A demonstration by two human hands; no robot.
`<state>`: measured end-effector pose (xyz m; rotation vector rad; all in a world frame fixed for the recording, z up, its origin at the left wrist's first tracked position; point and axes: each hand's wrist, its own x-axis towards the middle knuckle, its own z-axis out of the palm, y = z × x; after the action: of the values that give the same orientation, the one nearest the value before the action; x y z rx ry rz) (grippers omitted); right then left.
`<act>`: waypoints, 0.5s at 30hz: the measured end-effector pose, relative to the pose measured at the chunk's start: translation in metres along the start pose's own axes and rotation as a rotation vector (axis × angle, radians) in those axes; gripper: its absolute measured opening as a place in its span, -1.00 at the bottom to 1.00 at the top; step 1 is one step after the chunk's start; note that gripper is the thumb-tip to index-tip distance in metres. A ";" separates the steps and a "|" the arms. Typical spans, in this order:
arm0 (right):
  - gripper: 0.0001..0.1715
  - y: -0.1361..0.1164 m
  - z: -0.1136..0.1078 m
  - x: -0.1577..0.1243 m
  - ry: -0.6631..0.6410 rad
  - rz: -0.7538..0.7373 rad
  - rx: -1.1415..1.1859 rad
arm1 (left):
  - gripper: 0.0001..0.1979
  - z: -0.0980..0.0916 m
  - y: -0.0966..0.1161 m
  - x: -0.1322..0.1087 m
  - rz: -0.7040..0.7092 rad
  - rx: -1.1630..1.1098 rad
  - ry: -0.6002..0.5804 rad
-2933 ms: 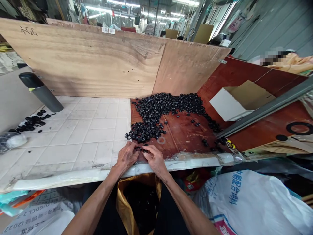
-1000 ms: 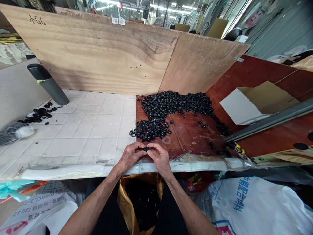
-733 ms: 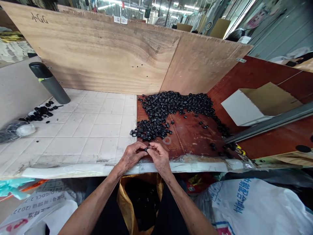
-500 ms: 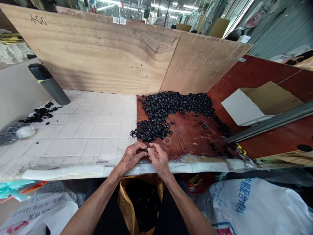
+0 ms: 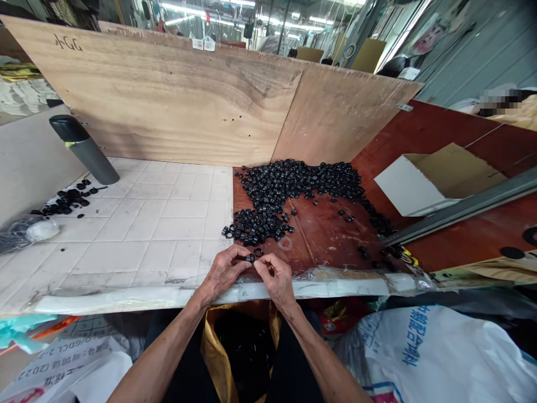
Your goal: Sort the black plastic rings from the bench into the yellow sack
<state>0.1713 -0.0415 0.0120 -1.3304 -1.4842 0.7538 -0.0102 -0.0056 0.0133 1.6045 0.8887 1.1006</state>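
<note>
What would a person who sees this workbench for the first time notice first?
The eye goes first to the big heap of black rings on the dark red board, in front of the plywood wall. Close to the near edge, the left hand and right hand meet on one small black ring. At the far left, a grey tube with a black cap stands on the white tiled surface.

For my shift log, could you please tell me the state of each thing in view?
left hand, fingers pinching the black ring.
right hand, fingers on the same ring.
black ring, held between both hands.
ring pile, loose on red board.
cardboard box, open, tipped on its side.
grey cylinder, leaning, capped.
</note>
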 end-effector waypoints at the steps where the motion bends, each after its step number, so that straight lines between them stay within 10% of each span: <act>1: -0.77 0.000 0.000 -0.001 0.003 -0.002 0.034 | -0.89 0.000 0.001 0.000 -0.010 -0.021 -0.006; 6: -0.76 -0.010 0.000 -0.012 -0.053 0.109 0.123 | -0.87 0.003 0.009 -0.010 -0.039 -0.069 -0.099; 12: -0.47 -0.027 0.001 -0.036 -0.133 0.681 0.348 | -0.72 0.014 0.009 -0.050 0.276 0.356 -0.142; 15: -0.39 -0.033 -0.003 -0.039 -0.201 0.730 0.292 | -0.70 0.016 0.010 -0.060 0.276 0.341 -0.182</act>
<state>0.1596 -0.0869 0.0326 -1.6020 -0.9549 1.5428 -0.0142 -0.0677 0.0059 2.1238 0.7780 1.0037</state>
